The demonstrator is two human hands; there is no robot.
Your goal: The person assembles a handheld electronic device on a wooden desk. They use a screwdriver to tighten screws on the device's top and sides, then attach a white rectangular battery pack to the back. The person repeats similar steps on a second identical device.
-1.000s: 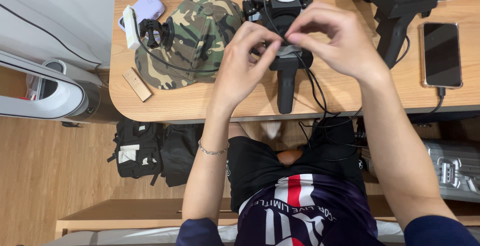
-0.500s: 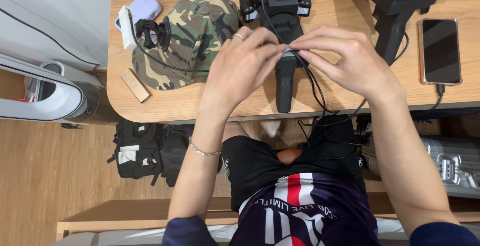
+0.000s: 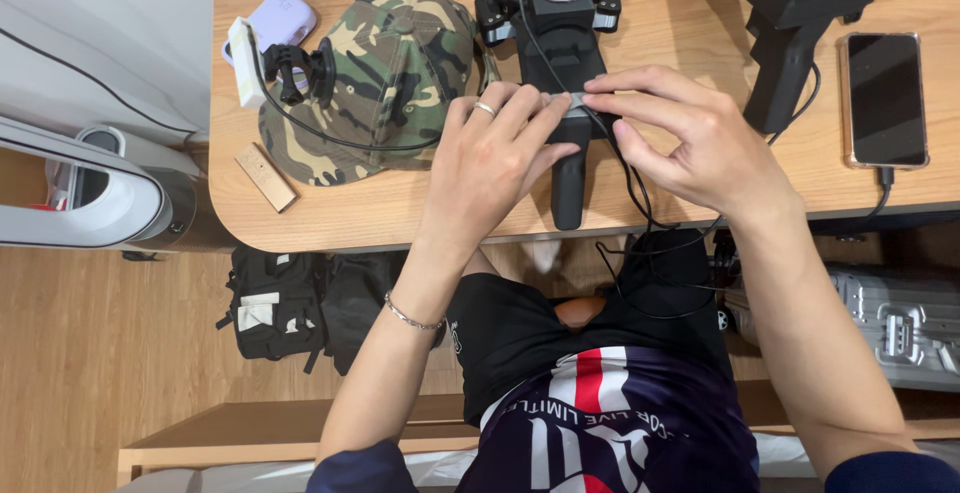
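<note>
Head view looks down on a wooden tabletop carrying a camouflage cap at left, a dark phone at right, and a black handheld device with a pistol handle between them, near the front edge. Left hand lies on the device's left side, its grip pressed against a small grey piece on the body. Right hand meets it from the right, fingertips pinching that same piece beside a black cable.
</note>
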